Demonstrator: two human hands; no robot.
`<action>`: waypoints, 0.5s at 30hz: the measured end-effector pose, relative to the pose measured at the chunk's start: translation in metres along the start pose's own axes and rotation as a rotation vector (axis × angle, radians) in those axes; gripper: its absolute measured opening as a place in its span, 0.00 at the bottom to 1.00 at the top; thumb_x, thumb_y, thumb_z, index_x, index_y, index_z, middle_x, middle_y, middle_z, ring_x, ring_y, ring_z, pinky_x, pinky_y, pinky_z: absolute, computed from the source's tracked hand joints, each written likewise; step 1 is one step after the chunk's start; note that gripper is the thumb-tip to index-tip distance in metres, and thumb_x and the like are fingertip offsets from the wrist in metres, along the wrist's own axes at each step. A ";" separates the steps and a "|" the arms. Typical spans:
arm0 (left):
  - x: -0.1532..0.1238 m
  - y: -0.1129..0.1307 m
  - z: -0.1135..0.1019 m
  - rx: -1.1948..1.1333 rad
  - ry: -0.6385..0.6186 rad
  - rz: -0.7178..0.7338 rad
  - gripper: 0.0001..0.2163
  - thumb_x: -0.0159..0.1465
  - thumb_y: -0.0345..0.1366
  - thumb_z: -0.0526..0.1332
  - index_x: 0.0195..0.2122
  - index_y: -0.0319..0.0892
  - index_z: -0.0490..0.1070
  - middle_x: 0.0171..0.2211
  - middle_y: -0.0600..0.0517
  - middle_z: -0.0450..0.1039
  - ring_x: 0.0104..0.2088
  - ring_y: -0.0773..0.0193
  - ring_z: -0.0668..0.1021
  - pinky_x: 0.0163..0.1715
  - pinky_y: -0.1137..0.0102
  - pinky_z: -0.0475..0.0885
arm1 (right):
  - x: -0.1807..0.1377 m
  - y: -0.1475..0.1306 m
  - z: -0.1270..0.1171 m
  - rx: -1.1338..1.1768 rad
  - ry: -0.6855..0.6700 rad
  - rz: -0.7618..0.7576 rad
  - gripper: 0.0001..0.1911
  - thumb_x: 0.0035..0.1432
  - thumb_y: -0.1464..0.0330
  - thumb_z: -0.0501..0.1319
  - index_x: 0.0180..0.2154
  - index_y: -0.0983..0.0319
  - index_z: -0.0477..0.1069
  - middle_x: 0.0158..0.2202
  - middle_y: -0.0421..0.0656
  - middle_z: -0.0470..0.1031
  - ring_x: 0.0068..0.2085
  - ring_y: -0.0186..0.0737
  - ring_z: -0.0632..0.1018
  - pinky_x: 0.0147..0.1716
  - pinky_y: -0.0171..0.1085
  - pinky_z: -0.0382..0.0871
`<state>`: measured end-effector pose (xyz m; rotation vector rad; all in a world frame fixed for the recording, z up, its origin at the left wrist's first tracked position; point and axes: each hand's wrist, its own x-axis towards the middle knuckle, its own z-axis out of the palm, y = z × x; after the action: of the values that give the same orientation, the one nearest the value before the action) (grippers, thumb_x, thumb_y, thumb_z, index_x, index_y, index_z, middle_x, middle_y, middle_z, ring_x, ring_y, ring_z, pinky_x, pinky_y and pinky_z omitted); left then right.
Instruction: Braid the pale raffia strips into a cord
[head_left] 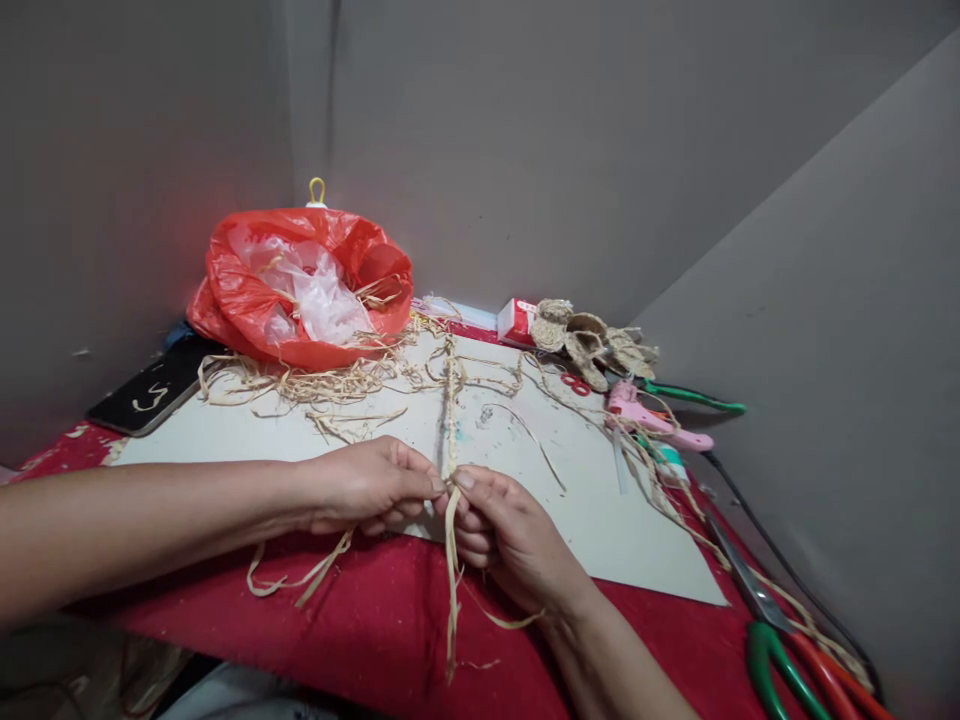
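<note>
Raffia tails point(452, 590): loose pale strands hang from the pinch toward the near edge, over the red cloth point(375, 640). Another curl lies under the left wrist.
Right hand point(510, 540): thumb and forefinger are pressed together on the strands from the right, with the other fingers curled beneath.
Left hand point(367, 485): fingertips are pinched on the same spot from the left, and the two hands touch there.
Raffia braid point(451, 400): plaited strip that starts at the pinch and runs straight away to the far side. Its long axis is near-to-far and it lies on the pale card sheet point(637, 540). Both hands are equally close to its near end.
Right side: large scissors point(750, 585) with red and green handles, cut off at the frame corner. A pink glue gun point(652, 420) lies farther back.
Far side: red plastic bag point(300, 285) at far left with loose raffia spilling out. Woven raffia pieces point(592, 340) sit at far right, and a phone point(154, 390) at left.
Hidden: the fingers cover the crossing of strands inside the pinch, so the strand count cannot be told.
</note>
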<state>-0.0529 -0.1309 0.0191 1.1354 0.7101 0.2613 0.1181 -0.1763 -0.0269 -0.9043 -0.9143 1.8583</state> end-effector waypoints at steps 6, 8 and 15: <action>0.001 -0.001 0.000 0.085 0.081 -0.009 0.09 0.55 0.38 0.56 0.20 0.41 0.63 0.11 0.62 0.48 0.13 0.74 0.48 0.13 0.73 0.41 | 0.001 0.001 0.001 -0.146 -0.010 -0.053 0.16 0.61 0.60 0.57 0.27 0.64 0.66 0.17 0.31 0.50 0.17 0.24 0.50 0.15 0.28 0.42; 0.001 -0.002 -0.002 0.201 0.106 0.011 0.10 0.56 0.39 0.55 0.20 0.41 0.63 0.11 0.62 0.48 0.13 0.74 0.48 0.13 0.72 0.42 | 0.000 0.002 0.000 -0.218 0.005 -0.083 0.17 0.62 0.59 0.56 0.26 0.64 0.65 0.17 0.31 0.51 0.17 0.25 0.51 0.15 0.29 0.44; 0.000 -0.001 -0.003 0.596 0.132 0.146 0.14 0.59 0.37 0.51 0.17 0.40 0.56 0.15 0.59 0.51 0.18 0.74 0.54 0.17 0.74 0.49 | 0.000 0.002 0.005 -0.549 0.082 -0.132 0.20 0.62 0.58 0.53 0.22 0.62 0.59 0.17 0.32 0.52 0.19 0.28 0.53 0.18 0.31 0.46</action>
<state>-0.0555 -0.1294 0.0174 1.7534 0.8513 0.2563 0.1134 -0.1776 -0.0262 -1.2008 -1.4299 1.4647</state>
